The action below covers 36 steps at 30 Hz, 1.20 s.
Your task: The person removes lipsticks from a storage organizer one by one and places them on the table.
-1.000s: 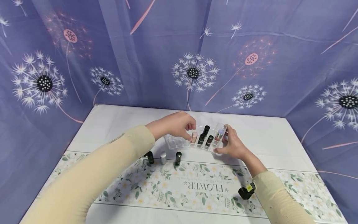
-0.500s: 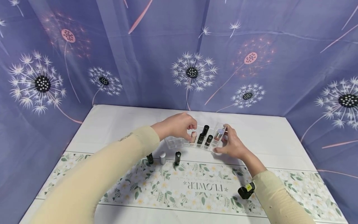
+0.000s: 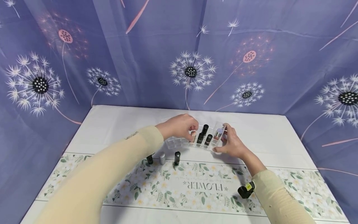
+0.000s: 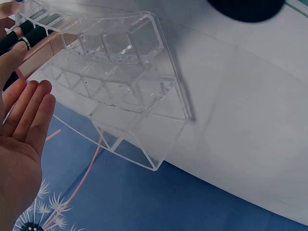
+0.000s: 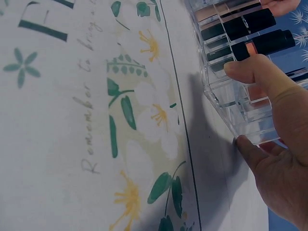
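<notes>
A clear acrylic lipstick organizer (image 3: pixel 174 143) with a curved front stands on the table. My left hand (image 3: pixel 180 126) reaches over it from the left, thumb and forefinger pinching a rose-gold lipstick (image 3: pixel 193 137) that stands in one of its slots. In the left wrist view the other fingers (image 4: pixel 31 110) of that hand extend beside the organizer. My right hand (image 3: pixel 235 144) grips the organizer's right end, with a fingertip at its corner in the right wrist view. Between the hands several lipsticks sit in slots, among them a black lipstick (image 3: pixel 208 139) and a lavender-capped one (image 3: pixel 218 133).
In front of the organizer stand a silver lipstick (image 3: pixel 162 158), a black lipstick (image 3: pixel 177 158) and a dark one (image 3: pixel 150 159) partly behind my left sleeve. A flower-printed runner (image 3: pixel 156 193) crosses the white table. Behind hangs a blue dandelion curtain (image 3: pixel 151 62).
My left hand and forearm have shifted slightly to the right, still at the rose-gold lipstick. The right hand keeps its hold on the organizer. The head view has drifted a little.
</notes>
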{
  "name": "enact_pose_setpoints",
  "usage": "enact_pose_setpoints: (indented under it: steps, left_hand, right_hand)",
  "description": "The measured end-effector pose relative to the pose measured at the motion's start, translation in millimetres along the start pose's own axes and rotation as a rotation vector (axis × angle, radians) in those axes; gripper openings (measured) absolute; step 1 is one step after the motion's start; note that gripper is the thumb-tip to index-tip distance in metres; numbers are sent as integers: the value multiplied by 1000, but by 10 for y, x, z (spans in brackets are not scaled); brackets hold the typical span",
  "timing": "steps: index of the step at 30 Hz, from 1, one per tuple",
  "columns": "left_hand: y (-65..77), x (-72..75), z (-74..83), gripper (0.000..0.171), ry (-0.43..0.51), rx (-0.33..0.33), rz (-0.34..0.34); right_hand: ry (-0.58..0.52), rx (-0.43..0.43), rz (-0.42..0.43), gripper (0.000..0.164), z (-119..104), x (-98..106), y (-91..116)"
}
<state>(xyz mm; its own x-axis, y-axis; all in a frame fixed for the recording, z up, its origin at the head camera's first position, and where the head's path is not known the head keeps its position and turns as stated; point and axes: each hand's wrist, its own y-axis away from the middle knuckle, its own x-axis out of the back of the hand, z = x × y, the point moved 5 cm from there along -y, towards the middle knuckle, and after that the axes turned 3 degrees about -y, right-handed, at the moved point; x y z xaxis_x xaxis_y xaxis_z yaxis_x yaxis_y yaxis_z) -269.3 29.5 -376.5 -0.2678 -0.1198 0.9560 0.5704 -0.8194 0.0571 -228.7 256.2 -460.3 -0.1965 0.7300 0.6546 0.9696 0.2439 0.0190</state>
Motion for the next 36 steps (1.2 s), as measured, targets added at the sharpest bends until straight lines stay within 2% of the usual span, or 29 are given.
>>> enact_pose_setpoints:
  steps: [16,21,30,36]
  left_hand:
    - [-42,-43,-15,15,39,2,17]
    - [-33,-29,0,16,22,-20,38]
    - [-23,0,20,14,29,-17,36]
    - [13,68,45,13,39,-13,28]
  right_hand:
    - [-4,8,9,111,5,4,-5]
    - [-20,15,11,106,1,6,-3]
    - [-13,21,23,105,-9,10,6]
    - [-13,24,18,106,-20,8,9]
